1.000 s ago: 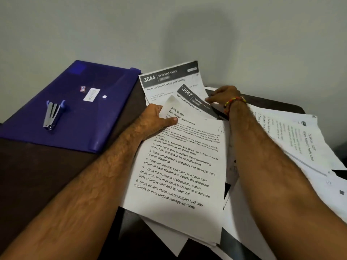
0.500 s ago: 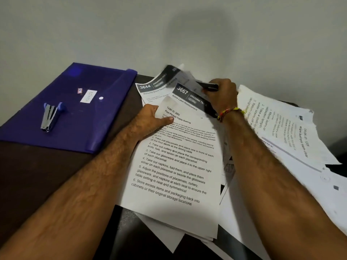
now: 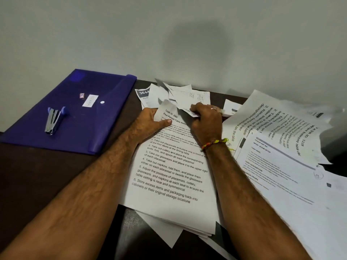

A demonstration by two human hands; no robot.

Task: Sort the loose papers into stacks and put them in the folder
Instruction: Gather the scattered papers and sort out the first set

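Note:
A stack of white printed papers (image 3: 169, 181) lies on the dark table in front of me, its top sheet headed "Four-Person Table Setting". My left hand (image 3: 150, 124) holds the stack's upper left edge, thumb pressing on the top sheet. My right hand (image 3: 206, 121) is curled round a bunch of smaller sheets (image 3: 185, 98) at the stack's far end, lifted and crumpled. A sheet numbered 3644 (image 3: 143, 93) peeks out behind them. The blue plastic folder (image 3: 80, 113) lies closed at the far left.
A small stapler (image 3: 53, 120) rests on the folder. A loose heap of printed papers (image 3: 281, 152) spreads over the right side of the table. The wall (image 3: 169, 44) stands directly behind the table. Bare dark tabletop (image 3: 37, 175) shows at the near left.
My right hand has closed on the small sheets at the far end and pulled them up and toward me, turning them over. My left hand stayed on the stack.

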